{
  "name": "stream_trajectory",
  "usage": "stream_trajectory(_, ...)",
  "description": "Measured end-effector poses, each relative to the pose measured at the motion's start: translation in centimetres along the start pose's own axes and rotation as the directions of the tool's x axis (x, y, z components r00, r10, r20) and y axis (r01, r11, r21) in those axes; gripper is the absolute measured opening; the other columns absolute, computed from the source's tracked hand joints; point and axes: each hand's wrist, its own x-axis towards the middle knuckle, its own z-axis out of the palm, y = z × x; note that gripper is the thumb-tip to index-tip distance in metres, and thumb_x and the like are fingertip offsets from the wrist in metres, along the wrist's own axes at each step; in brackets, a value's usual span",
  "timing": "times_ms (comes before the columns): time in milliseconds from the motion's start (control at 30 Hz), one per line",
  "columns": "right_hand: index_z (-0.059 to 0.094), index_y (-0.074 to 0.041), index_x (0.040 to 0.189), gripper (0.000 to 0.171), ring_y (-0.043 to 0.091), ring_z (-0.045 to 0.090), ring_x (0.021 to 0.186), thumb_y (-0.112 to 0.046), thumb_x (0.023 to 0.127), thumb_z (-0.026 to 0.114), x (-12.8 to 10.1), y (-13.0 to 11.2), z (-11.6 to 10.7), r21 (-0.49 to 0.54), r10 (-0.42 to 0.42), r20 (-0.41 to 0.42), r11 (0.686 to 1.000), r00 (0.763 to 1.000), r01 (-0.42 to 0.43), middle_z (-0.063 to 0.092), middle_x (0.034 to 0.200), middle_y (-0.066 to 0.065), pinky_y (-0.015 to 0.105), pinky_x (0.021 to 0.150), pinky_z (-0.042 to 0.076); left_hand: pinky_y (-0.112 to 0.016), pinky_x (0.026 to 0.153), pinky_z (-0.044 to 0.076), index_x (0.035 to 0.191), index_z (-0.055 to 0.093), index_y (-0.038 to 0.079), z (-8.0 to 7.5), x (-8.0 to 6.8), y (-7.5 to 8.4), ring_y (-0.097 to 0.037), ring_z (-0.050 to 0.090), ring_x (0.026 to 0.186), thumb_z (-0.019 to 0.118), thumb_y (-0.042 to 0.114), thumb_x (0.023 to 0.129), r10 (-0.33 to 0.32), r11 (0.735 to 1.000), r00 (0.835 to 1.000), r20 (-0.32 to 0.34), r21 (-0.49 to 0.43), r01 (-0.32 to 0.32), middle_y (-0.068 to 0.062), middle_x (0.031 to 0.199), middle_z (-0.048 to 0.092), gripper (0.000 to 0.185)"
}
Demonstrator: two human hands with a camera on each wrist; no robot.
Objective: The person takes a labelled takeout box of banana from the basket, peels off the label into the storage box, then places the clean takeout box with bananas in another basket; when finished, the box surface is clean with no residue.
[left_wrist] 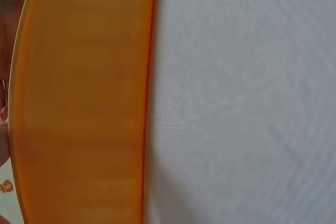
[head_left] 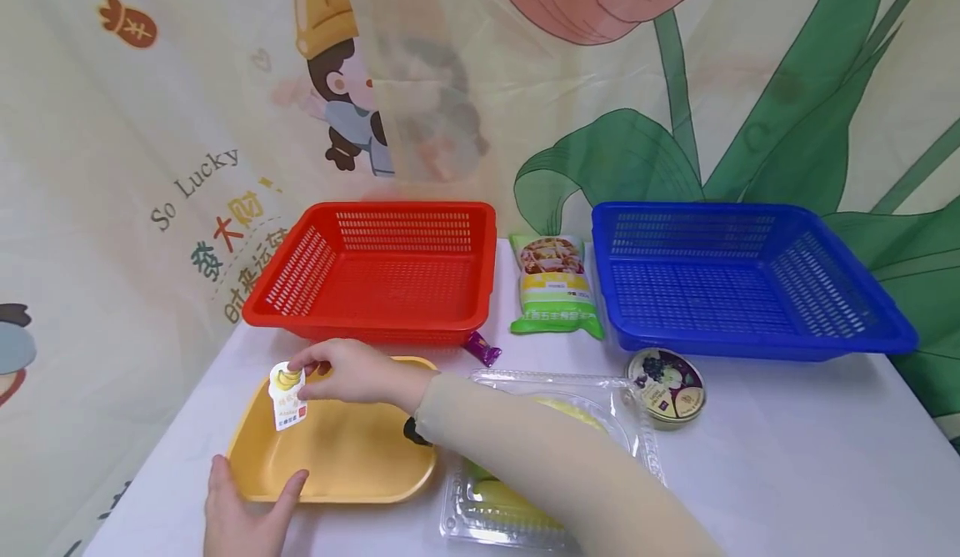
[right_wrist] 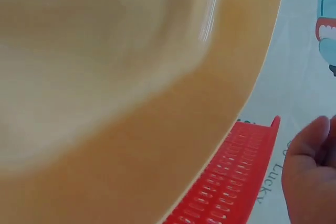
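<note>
Your left hand (head_left: 243, 511) sits closest to you at the bottom edge, thumb hooked over the near rim of the yellow tray (head_left: 360, 457) and gripping it on the white table (head_left: 787, 474). Above the tray's left corner your right hand (head_left: 352, 371) pinches a small white pouch (head_left: 287, 396) with a banana picture by its top, holding it over the tray. Behind stands the red basket (head_left: 382, 269). Further right lie a purple candy (head_left: 482, 347), a clear plastic clamshell (head_left: 615, 407) under your forearm, a green snack bag (head_left: 555, 284), a round lidded cup (head_left: 666, 386) and the blue basket (head_left: 738, 278).
</note>
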Motion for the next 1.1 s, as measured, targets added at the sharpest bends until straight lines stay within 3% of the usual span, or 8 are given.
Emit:
stream_trajectory(200,0.064,-0.019,0.111,0.03,-0.002,0.051,0.08,-0.021,0.081,0.068,1.0,1.0,0.0,0.16,-0.009,0.097,0.987,0.995,-0.006,0.057,0.088,-0.014,0.006,0.072,0.043,-0.055,0.11,0.014,0.142,-0.001,-0.008,0.1,0.0,0.0,-0.048,0.013,0.133,0.068,0.036,0.077,0.016,1.0,1.0,-0.012,0.003,-0.016,-0.035,0.145,0.008,0.105)
stream_trajectory(333,0.066,-0.017,0.108,0.027,0.0,0.052,0.079,-0.017,0.081,0.068,1.5,2.0,-0.1,0.218,-0.005,0.144,0.976,0.99,-0.027,0.058,0.086,-0.011,0.008,0.072,0.044,-0.054,0.11,0.014,0.142,-0.002,-0.008,0.1,0.0,0.2,-0.046,0.013,0.134,0.069,0.037,0.077,-0.007,1.0,1.0,-0.009,0.015,0.007,-0.034,0.146,0.008,0.106)
stream_trajectory(533,0.065,-0.017,0.109,0.027,0.001,0.051,0.081,-0.013,0.082,0.066,1.6,2.9,0.2,0.184,-0.006,0.249,0.982,0.969,-0.041,0.057,0.087,-0.009,0.01,0.073,0.043,-0.053,0.111,0.013,0.142,-0.002,-0.007,0.1,0.0,0.2,-0.046,0.013,0.134,0.069,0.037,0.077,-0.021,0.999,1.0,-0.011,0.025,0.021,-0.033,0.146,0.008,0.106)
stream_trajectory(800,0.064,-0.008,0.108,0.026,0.002,0.05,0.08,-0.003,0.082,0.062,1.7,3.4,1.0,0.201,-0.059,0.409,0.979,0.911,-0.027,0.057,0.087,-0.004,0.009,0.072,0.042,-0.054,0.11,0.014,0.142,-0.002,-0.007,-0.2,-0.1,-0.1,-0.047,0.013,0.134,0.068,0.037,0.077,-0.03,0.999,1.0,-0.005,0.026,0.03,-0.034,0.145,0.009,0.105)
stream_trajectory(1000,0.064,-0.005,0.105,0.024,0.002,0.047,0.079,0.0,0.083,0.06,1.9,3.7,1.7,0.153,-0.022,0.486,0.986,0.873,-0.06,0.055,0.084,-0.004,0.008,0.072,0.039,-0.055,0.108,0.017,0.143,0.0,-0.006,-0.1,-0.1,0.2,-0.048,0.016,0.132,0.071,0.036,0.075,-0.03,1.0,0.999,-0.021,0.009,0.03,-0.032,0.146,0.012,0.106)
stream_trajectory(1100,0.063,-0.003,0.103,0.021,0.002,0.045,0.077,0.001,0.083,0.059,1.8,3.8,1.9,0.111,0.009,0.51,0.991,0.86,-0.076,0.053,0.082,-0.004,0.008,0.069,0.038,-0.055,0.109,0.016,0.143,-0.002,-0.005,0.0,-0.1,0.4,-0.047,0.014,0.133,0.07,0.038,0.076,-0.044,0.999,0.999,0.001,0.029,0.044,-0.032,0.146,0.008,0.108)
